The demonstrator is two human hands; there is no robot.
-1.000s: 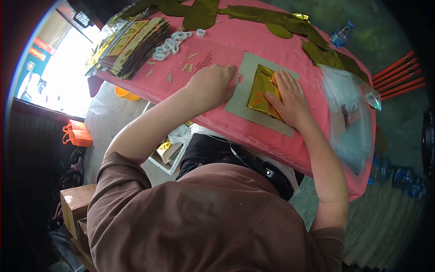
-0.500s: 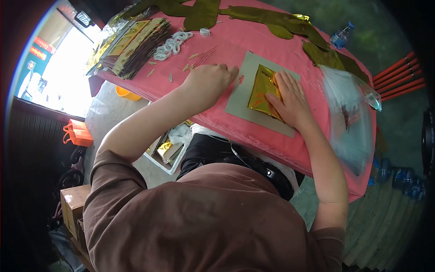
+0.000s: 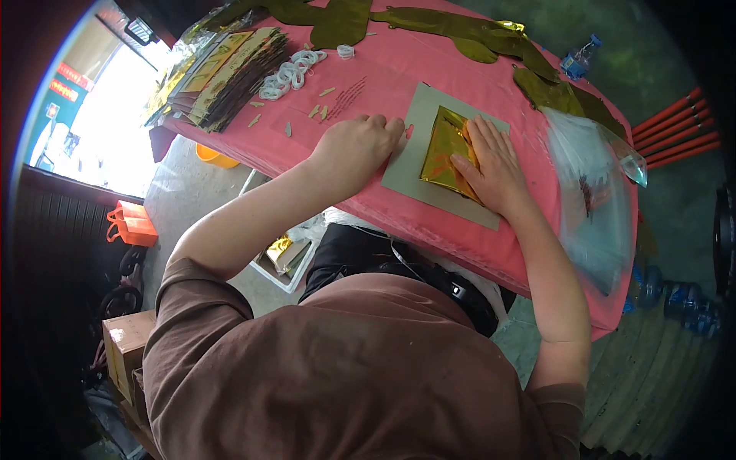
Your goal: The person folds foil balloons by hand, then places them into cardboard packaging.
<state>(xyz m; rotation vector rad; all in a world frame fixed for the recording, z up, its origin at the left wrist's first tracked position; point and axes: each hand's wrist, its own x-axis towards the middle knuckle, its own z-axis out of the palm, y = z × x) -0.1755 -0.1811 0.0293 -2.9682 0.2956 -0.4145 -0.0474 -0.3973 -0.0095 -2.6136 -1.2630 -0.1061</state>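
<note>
A grey cardboard sheet (image 3: 410, 170) with a hang hole lies on the pink-covered table, and a folded gold foil piece (image 3: 441, 157) rests on top of it. My right hand (image 3: 494, 162) is open, its fingers stretched flat over the foil's right side. At the sheet's left edge my left hand (image 3: 359, 149) is closed, knuckles up; whatever its fingers may hold is hidden. Beyond that hand lies a clear plastic bag (image 3: 346, 98) with red print. Several small beige cut-out pieces (image 3: 314, 111) are scattered beside it.
A stack of printed gold packages (image 3: 230, 80) stands at the far left, near a coil of white cord (image 3: 287, 77). Gold foil shapes (image 3: 437, 31) line the far edge. Clear plastic bags (image 3: 583, 199) cover the right end. A plastic bottle (image 3: 580, 57) is beyond the table.
My left hand has shifted slightly down along the sheet's left edge, still closed. The right hand stays flat on the foil.
</note>
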